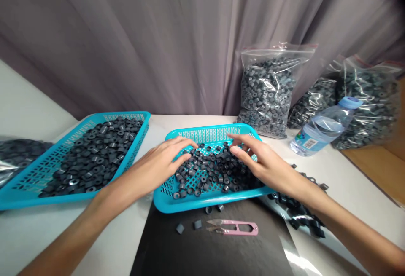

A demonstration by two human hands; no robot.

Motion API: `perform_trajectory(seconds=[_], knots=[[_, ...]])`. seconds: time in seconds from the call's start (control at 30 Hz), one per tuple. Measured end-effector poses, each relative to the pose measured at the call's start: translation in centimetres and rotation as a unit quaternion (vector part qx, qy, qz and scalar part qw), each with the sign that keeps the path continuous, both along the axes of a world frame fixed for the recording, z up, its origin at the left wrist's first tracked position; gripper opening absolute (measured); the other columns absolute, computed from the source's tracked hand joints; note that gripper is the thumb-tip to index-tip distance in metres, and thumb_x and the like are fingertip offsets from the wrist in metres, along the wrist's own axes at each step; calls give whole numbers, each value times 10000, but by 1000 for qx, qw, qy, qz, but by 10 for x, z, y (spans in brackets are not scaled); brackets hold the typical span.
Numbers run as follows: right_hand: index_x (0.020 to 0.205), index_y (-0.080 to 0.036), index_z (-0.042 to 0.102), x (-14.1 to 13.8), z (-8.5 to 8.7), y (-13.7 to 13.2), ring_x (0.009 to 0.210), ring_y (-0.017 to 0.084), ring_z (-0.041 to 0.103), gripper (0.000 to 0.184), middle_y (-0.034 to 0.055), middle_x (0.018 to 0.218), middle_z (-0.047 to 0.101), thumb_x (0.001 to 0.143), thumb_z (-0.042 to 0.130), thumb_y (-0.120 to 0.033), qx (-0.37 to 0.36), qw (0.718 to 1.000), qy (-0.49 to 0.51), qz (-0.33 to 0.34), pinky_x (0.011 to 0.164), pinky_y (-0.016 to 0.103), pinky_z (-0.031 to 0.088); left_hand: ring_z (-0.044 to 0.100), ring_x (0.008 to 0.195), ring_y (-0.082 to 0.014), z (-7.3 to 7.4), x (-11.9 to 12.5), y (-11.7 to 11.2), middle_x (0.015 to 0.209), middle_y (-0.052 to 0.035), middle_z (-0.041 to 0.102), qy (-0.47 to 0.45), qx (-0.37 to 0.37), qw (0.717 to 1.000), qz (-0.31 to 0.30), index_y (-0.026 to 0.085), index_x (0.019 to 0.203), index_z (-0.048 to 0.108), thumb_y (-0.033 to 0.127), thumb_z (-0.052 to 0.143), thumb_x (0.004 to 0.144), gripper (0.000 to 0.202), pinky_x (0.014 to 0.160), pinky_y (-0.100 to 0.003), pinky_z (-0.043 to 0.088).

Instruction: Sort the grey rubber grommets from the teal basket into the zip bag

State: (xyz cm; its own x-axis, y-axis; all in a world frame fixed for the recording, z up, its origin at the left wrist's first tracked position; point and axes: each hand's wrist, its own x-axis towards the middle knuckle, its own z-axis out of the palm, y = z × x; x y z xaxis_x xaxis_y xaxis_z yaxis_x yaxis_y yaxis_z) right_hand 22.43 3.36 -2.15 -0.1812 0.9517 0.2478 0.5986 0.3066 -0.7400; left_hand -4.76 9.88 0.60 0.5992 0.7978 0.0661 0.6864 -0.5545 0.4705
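Observation:
In the middle of the head view a blue plastic basket (pixel 202 204) holds small dark grey rings (pixel 221 170), piled more thickly on its right side. My left hand (pixel 167 156) is over the basket's left part, fingers curved and thumb apart, with nothing visible in it. Over the right part is my right hand (pixel 261 156), its fingers spread above the pile; I see nothing held there. Whether the fingertips touch the rings I cannot tell. Pink thread snips (pixel 237 227) lie on a black mat (pixel 202 255) in front, beside a few loose rings (pixel 198 224).
At the left stands a larger blue basket (pixel 41 202) full of similar rings, beside a bag (pixel 19 156). Filled zip bags (pixel 267 95) and a water bottle (pixel 322 126) stand at the back right. More rings (pixel 303 213) lie under my right forearm. A grey curtain (pixel 158 44) hangs behind.

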Motion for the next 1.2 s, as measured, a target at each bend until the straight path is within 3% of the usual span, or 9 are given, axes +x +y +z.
perform_trajectory(seconds=[0.1,0.23,0.33,0.5,0.63,0.7,0.87,1.03,1.2], knots=[[1420,-258,487,1,4,-1,1225,260,541,432,106,1337,570,1044,402,-454,64,997,-53,-3,1065,459,421,521,1291,-238,1,3,-1,1326,-15,618,4,14,998,-61,301,1222,640,402,434,1024,303,1121,-400,374],[1143,-235,671,6,10,-2,1031,227,611,369,70,1070,690,1064,361,-420,5,986,-72,150,1017,419,440,601,1151,-197,-4,8,-6,1196,-9,671,24,-61,986,-153,299,1126,705,285,450,1020,277,1019,-308,436],[1027,-219,711,5,8,-3,1013,215,588,368,55,1033,675,1058,400,-413,-38,966,-114,230,1073,443,371,627,1089,-193,-12,2,-4,1142,-21,688,32,-86,982,-164,288,1068,747,289,482,1002,272,979,-289,451],[1005,-209,688,-1,2,-6,1065,205,538,343,50,1074,613,1059,409,-401,-73,968,-136,200,1036,404,388,627,1063,-198,-9,-3,0,1142,-11,678,69,-43,989,-123,303,1076,734,312,491,995,257,935,-297,456],[1044,-215,666,-3,-1,-6,1102,205,530,320,56,1110,591,1065,395,-384,-81,971,-128,187,1022,390,412,600,1164,-206,-6,6,-5,1186,2,687,72,-52,982,-169,313,1126,715,293,515,994,241,1017,-301,416],[1073,-225,661,-3,-2,-6,1139,212,526,308,58,1153,592,1067,391,-372,-81,970,-130,190,1049,403,403,594,1206,-215,-9,10,-7,1227,0,691,74,-69,979,-177,310,1141,720,272,549,979,239,1046,-307,404],[1116,-215,624,-5,-2,-6,1200,199,537,277,52,1201,610,1074,374,-324,-71,967,-124,210,1127,392,354,608,1190,-217,-27,6,-4,1202,-19,700,64,-55,989,-124,270,1119,705,210,524,973,241,1024,-319,422],[994,-221,609,-6,-6,-7,1026,197,598,231,43,1039,638,1062,416,-326,-107,971,-105,183,928,357,468,604,1162,-218,-28,6,-2,1151,-19,690,49,-47,992,-107,261,1066,687,227,513,973,200,999,-316,418],[1019,-228,587,4,-27,-7,893,169,604,115,20,994,645,1014,532,-329,-128,976,-77,158,792,303,484,646,991,-214,-20,16,-7,1069,4,693,90,-51,990,-94,290,1043,693,385,560,973,178,856,-309,429]])
